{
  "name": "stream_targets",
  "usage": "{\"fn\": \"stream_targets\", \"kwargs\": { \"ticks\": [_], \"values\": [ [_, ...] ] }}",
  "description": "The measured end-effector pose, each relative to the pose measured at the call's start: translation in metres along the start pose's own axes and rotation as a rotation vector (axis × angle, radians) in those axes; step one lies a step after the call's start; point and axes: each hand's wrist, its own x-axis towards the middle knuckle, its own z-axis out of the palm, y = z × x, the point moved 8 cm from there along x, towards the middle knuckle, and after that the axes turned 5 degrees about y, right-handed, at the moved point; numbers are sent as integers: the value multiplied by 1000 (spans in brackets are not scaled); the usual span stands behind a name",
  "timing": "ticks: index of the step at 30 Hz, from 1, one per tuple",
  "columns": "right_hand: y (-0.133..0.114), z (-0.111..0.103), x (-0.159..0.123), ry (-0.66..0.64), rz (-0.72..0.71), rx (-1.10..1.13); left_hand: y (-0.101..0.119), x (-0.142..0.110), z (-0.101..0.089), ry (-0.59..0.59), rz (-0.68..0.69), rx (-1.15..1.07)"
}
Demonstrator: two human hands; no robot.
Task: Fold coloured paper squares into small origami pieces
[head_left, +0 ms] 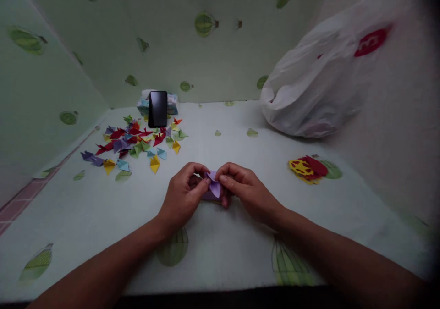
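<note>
A small piece of folded purple paper [215,188] is held up between both hands, over the middle of the table. My left hand [187,190] pinches its left side between thumb and fingers. On the other side, my right hand [242,187] grips its upper right edge the same way. Below the folded piece lies more purple paper [210,196], partly covered by the fingers. Several folded paper cranes [137,139] in red, purple, green, blue, yellow and orange lie in a loose heap beyond my left hand.
A black phone [157,109] leans on a tissue box [174,103] behind the heap. Red and yellow cut-out shapes [305,168] lie to the right. A full white plastic bag [316,80] stands at the back right, by the wall. Balloon-patterned covering spans the table [240,249].
</note>
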Motion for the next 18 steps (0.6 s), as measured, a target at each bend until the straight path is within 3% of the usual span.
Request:
{"fn": "stream_targets", "kwargs": {
  "ticks": [8,18],
  "values": [
    [4,-1,3,-6,32,80,-4,2,10,-114,-129,-311],
    [4,0,3,-15,25,65,-1,1,9,-109,-106,-300]
  ]
}}
